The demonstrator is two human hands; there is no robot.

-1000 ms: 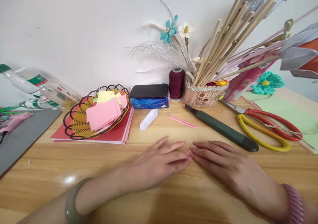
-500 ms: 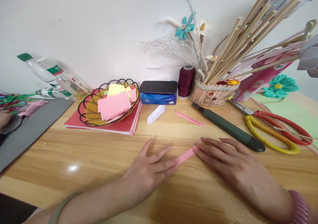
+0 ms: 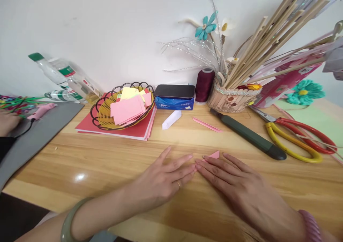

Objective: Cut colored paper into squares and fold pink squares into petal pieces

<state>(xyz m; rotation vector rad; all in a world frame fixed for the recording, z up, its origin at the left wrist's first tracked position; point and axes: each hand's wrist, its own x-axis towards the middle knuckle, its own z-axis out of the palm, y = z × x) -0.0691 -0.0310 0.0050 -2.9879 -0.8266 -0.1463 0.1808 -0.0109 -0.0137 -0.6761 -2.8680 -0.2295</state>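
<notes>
A narrow folded pink paper strip lies on the wooden table, mostly covered by my right hand. That hand lies flat over it with fingers stretched out, and the strip's pointed end shows beyond the fingertips. My left hand has its fingers spread on the table, its fingertips meeting those of my right hand near the strip's lower end. Farther back are a folded white paper piece and a thin folded pink strip.
Pink and yellow papers fill a woven basket on red sheets. Behind stand a phone on a blue pack, and maroon thread. A green cutter and scissors lie right. At far left is another person's hand.
My right hand has slid left and down along the pink strip to my left fingertips, covering its middle and uncovering its far pointed end. The view has shifted slightly.
</notes>
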